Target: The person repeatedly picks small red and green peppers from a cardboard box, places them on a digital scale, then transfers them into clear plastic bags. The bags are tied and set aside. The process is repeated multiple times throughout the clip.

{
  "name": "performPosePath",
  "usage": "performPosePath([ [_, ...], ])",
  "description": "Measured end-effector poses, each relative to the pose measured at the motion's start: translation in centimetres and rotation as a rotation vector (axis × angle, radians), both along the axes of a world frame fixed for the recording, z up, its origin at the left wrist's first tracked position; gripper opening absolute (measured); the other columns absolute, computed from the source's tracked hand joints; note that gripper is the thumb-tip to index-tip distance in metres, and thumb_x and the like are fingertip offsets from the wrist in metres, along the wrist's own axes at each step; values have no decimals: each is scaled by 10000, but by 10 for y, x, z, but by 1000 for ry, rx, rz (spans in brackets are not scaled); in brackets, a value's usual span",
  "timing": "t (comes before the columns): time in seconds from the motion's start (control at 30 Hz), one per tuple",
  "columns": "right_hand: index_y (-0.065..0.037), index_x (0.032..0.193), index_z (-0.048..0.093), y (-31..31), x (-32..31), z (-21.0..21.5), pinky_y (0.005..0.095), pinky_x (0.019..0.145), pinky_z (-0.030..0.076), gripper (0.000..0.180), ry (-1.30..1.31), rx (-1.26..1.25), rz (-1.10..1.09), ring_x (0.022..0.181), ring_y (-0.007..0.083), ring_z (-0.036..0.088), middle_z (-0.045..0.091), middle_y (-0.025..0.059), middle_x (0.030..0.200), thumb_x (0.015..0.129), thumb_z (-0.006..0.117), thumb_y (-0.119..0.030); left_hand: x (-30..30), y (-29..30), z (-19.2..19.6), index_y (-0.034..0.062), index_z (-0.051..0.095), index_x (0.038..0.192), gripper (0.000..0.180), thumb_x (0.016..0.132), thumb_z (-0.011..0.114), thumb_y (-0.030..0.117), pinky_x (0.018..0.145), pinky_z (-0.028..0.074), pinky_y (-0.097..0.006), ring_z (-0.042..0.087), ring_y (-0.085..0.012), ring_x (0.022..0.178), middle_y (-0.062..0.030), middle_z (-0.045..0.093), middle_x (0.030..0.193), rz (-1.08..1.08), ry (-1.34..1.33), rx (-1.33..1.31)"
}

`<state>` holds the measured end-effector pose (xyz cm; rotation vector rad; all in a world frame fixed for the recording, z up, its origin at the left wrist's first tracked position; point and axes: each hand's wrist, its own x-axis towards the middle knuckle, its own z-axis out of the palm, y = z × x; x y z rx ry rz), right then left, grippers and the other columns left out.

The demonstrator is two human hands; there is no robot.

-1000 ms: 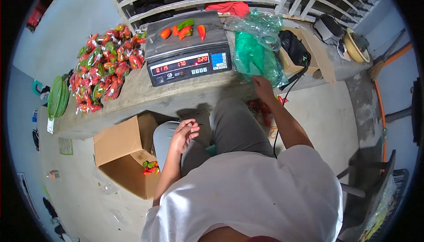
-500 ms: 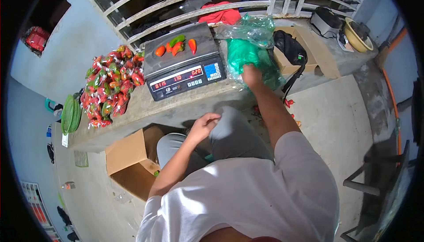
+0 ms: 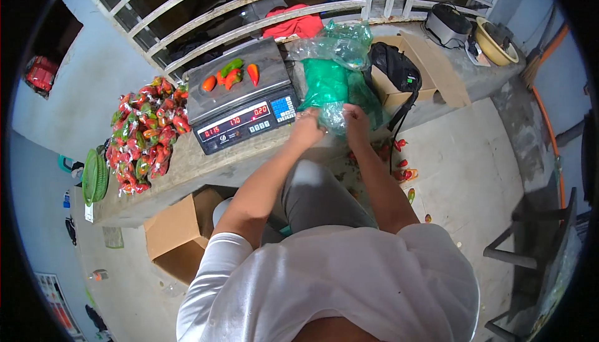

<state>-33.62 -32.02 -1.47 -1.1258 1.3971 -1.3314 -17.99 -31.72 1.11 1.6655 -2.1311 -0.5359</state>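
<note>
Both hands are at the front edge of the ledge, by a pile of plastic bags. A crumpled clear plastic bag (image 3: 335, 116) stretches between them. My left hand (image 3: 307, 127) has its fingers closed at the bag's left side, and my right hand (image 3: 356, 123) pinches its right side. Just behind lies a shiny green plastic pack (image 3: 326, 82), with loose clear-green plastic (image 3: 340, 47) heaped over its far end. Left of my hands stands a digital scale (image 3: 243, 114), its display lit. Several red, orange and green peppers (image 3: 232, 80) rest on its pan.
Bagged peppers (image 3: 146, 133) pile up at the ledge's left, beside green baskets (image 3: 95, 176). To the right, an open cardboard box (image 3: 430, 70) carries a black bag (image 3: 399, 70). Another box (image 3: 175, 236) sits by my legs. Loose peppers (image 3: 405, 173) lie on the floor at right.
My left hand has moved from near my knee up to the plastic bags. My right hand has drawn back from the green pack, and clear plastic now spans both hands.
</note>
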Motion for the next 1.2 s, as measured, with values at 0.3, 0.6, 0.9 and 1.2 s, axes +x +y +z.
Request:
performPosePath([
  [0.3, -43, 1070, 497, 21, 16, -19, 292, 759, 417, 248, -329, -218, 169, 909, 170, 498, 535, 78, 991, 842, 506, -139, -6, -1, 13, 73, 476, 1174, 518, 682, 613, 156, 891, 394, -384, 446, -356, 1085, -207, 431, 1213, 4, 43, 17],
  [0.6, -46, 991, 590, -35, 44, -52, 392, 863, 376, 291, 845, -405, 14, 1030, 291, 491, 526, 144, 1121, 748, 487, -168, 11, -56, 25, -9, 582, 929, 261, 687, 580, 90, 753, 445, -434, 562, -395, 828, -262, 571, 869, 336, 240, -238],
  [0.9, -71, 884, 601, -56, 30, -49, 468, 777, 387, 210, 1255, -236, 88, 868, 284, 549, 581, 106, 908, 718, 529, -177, 0, -67, -8, 15, 429, 1103, 467, 660, 573, 45, 867, 380, -421, 455, -419, 1000, -275, 449, 1082, 310, 313, -207],
  [1.2, -14, 968, 563, -34, 5, -46, 399, 770, 439, 265, 769, 34, 347, 895, 317, 539, 550, 143, 1004, 717, 564, -98, -15, -36, -29, 7, 407, 1057, 417, 675, 567, 55, 760, 415, -455, 543, -414, 857, -283, 556, 878, 177, 280, -91],
])
